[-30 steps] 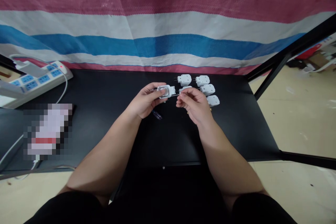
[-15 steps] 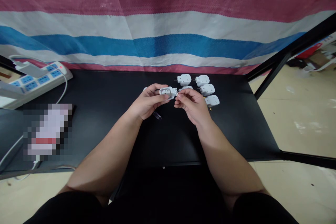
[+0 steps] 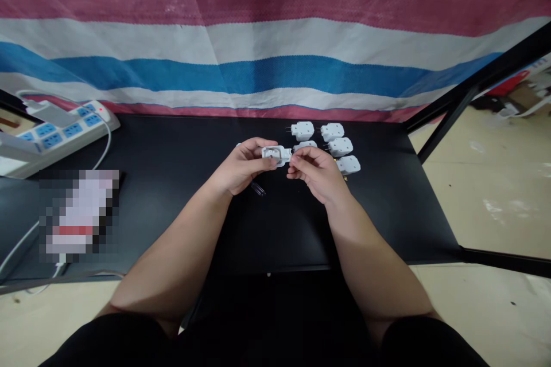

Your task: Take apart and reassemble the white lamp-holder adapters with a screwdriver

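Note:
Above the black table, my left hand (image 3: 241,167) is closed around a white plastic plug housing (image 3: 280,152). Its hollow inside faces me, and the thumb presses near its lower edge. The fingers of my right hand (image 3: 316,172) pinch together at the housing's right end; whatever small part they hold there is hidden. Behind and to the right of my right hand stand several white plugs, among them a back-left plug (image 3: 302,130) and a front-right plug (image 3: 349,164), some with thin prongs pointing left. Beside my left hand lies a small dark object (image 3: 258,188), partly covered.
A white power strip (image 3: 73,132) with blue sockets and a lit red light stands at the left. In front of it lies a blurred-out phone-like device (image 3: 81,212) with a white cable. A striped sheet (image 3: 275,74) hangs behind the black table (image 3: 172,149); a dark metal frame (image 3: 469,92) borders the right.
The white housing has tilted slightly in my left hand, showing more of its inside. My right hand has shifted very slightly right, still pinching at the housing's end.

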{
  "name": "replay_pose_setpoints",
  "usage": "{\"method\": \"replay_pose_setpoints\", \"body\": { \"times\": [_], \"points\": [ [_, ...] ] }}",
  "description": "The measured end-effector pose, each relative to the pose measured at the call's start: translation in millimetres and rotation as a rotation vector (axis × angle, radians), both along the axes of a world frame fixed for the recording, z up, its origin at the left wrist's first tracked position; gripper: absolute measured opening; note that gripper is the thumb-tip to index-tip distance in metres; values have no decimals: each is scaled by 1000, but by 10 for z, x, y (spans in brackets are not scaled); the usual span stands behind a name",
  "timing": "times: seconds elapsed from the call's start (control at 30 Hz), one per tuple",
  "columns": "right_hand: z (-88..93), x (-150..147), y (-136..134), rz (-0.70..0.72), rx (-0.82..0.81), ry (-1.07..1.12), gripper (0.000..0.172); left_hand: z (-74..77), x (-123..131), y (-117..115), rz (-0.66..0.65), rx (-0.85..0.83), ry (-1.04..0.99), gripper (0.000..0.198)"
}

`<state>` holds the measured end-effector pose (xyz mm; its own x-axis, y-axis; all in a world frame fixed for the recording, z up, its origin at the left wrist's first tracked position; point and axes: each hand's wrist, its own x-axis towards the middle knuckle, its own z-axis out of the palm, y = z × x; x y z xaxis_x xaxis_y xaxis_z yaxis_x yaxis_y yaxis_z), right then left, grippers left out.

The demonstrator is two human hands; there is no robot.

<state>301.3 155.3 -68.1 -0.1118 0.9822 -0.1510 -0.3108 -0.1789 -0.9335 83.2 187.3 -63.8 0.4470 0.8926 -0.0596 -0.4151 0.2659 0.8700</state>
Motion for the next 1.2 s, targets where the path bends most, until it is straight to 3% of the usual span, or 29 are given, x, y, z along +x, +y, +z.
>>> {"method": "replay_pose_setpoints", "body": {
  "times": [0.4,0.77,1.2],
  "points": [
    [-11,35,1,0,178,-62,32,18,22,-4,-7,7,-6,39],
    [13,50,-9,65,28,2,40,-46,-11,14,-35,6,2,39],
    [17,22,-13,38,75,-69,29,-50,40,-21,-46,-22,25,35]
  ]
}}
